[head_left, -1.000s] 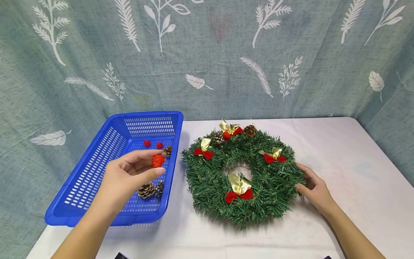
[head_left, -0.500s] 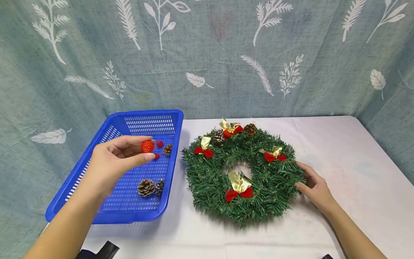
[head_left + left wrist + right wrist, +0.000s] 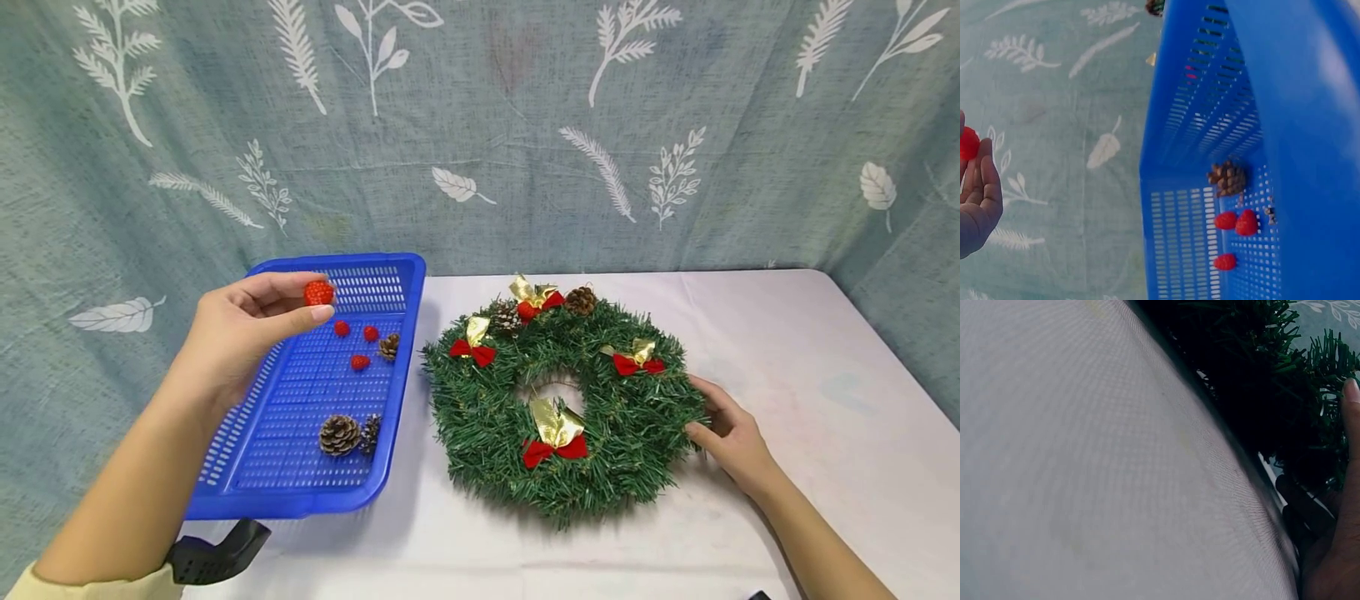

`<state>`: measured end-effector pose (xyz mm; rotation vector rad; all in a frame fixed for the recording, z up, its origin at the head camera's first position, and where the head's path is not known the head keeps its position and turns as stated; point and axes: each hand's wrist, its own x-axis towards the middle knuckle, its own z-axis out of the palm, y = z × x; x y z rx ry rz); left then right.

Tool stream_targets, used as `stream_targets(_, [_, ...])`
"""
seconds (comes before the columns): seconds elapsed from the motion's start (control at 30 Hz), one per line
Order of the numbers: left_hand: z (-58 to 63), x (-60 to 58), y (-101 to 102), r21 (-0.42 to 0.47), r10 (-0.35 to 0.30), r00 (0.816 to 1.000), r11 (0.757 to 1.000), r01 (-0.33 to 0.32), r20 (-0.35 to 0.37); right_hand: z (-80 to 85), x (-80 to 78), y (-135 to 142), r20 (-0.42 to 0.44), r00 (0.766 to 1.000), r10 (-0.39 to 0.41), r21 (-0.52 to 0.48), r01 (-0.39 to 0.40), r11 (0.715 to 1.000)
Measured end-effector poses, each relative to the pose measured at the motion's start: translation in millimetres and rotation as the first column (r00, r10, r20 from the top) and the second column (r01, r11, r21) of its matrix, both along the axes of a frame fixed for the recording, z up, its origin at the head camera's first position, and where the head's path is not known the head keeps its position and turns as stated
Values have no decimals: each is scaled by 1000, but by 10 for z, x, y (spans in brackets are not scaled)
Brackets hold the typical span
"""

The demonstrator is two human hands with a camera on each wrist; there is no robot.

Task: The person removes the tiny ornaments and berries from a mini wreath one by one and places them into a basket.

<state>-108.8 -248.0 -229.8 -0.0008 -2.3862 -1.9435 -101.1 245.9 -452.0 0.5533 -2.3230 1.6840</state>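
- Left hand (image 3: 243,329): thumb and fingers pinch a round, bumpy red berry (image 3: 318,293) between their tips, above a blue perforated plastic basket (image 3: 406,367);
- right hand (image 3: 735,442): fingers grip the edge of a bushy green wreath (image 3: 622,433) on the white tabletop (image 3: 825,358)

Red berry (image 3: 969,144) in left hand (image 3: 981,203), three berries (image 3: 1247,223) near pinecone (image 3: 1229,179) in basket (image 3: 1300,125).

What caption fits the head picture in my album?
Left hand pinches a red berry above the blue basket; right hand holds the wreath.
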Motion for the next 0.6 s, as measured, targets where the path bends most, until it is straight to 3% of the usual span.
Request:
stream_targets(0.17, [12, -74, -44, -40, 65, 998, 997, -65, -1, 1, -6, -2, -1, 1000, 19, -23, -19, 1000])
stream_targets(0.47, [-22, -250, -209, 52, 134, 991, 990, -133, -24, -1, -2, 1, 0, 1000, 19, -17, -19, 1000])
stream_targets(0.6, [-68, -351, -291, 154, 164, 986, 975, -158, -27, -3, 0, 5, 5, 1000, 19, -13, -19, 1000])
